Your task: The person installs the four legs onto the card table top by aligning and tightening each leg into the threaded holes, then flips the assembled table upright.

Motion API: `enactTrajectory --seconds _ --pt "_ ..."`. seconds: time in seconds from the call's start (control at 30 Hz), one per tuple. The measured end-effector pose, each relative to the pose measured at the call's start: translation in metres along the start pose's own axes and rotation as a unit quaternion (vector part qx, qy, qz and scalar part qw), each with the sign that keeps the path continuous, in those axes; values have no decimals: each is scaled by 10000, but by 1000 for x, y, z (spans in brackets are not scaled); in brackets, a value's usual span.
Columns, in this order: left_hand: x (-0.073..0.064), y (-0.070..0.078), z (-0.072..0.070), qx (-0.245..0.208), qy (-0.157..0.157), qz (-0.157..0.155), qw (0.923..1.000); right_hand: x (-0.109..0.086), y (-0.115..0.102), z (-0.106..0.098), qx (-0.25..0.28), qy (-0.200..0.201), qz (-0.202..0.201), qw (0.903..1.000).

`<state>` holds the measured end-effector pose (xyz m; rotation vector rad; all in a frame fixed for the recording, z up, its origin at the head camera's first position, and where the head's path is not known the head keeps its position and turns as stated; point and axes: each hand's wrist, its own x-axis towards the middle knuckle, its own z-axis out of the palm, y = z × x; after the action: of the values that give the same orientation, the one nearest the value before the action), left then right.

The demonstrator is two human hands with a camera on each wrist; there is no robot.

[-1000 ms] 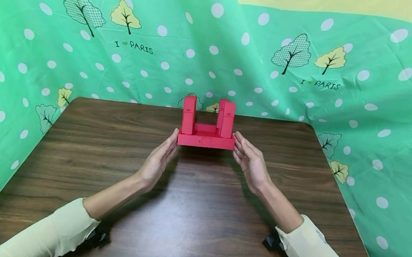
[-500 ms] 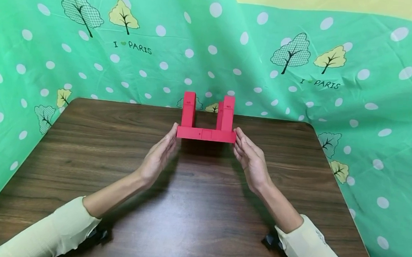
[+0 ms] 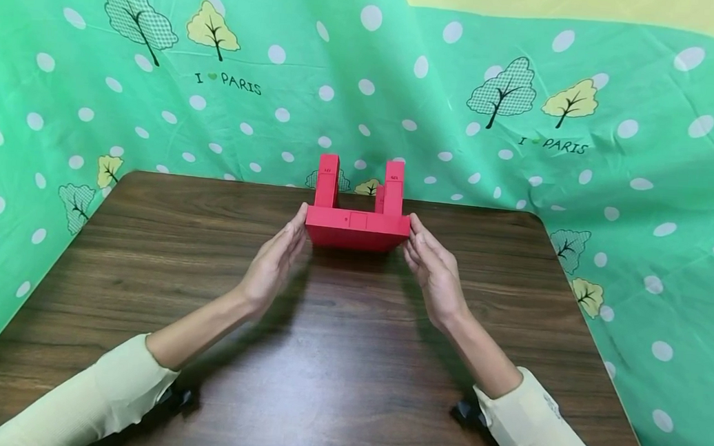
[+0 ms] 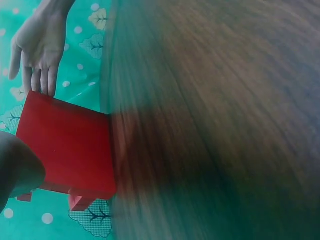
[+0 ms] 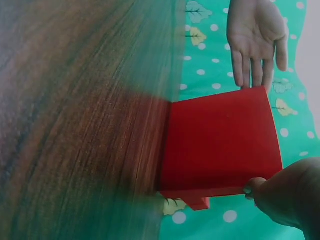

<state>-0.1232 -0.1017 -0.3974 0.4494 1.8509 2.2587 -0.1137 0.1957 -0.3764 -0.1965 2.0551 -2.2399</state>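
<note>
A red tray-like box (image 3: 356,239) stands tilted towards the far side of the table, its front edge raised and its flat underside facing me. Red upright blocks (image 3: 327,181) rise from it at left and right. My left hand (image 3: 273,265) presses its left side with straight fingers. On the opposite side my right hand (image 3: 436,280) does the same, fingers extended. In the left wrist view the red underside (image 4: 70,145) appears to meet the tabletop along one edge. The right wrist view shows my right thumb (image 5: 256,185) near a corner of the box.
The dark wood table (image 3: 322,359) spreads out in front of me. A green dotted cloth (image 3: 368,58) with printed trees hangs behind it and along both sides. Black devices (image 3: 181,399) sit under the sleeves near both forearms.
The front edge of the red box has risen and it has tipped backwards, so its underside now shows. Both hands have moved slightly up with it, still at its sides.
</note>
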Motion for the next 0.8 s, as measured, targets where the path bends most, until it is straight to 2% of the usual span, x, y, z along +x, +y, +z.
enactTrajectory --seconds 0.33,0.57,0.8 --pt "7 4 -1 -45 63 23 10000 2 -1 -1 -40 -58 -147 9999" --pt "10 3 -5 -41 99 -74 9999 5 -1 -2 -148 -20 -24 9999" --pt "12 3 -6 30 57 -41 10000 8 1 -5 -157 38 69 9998"
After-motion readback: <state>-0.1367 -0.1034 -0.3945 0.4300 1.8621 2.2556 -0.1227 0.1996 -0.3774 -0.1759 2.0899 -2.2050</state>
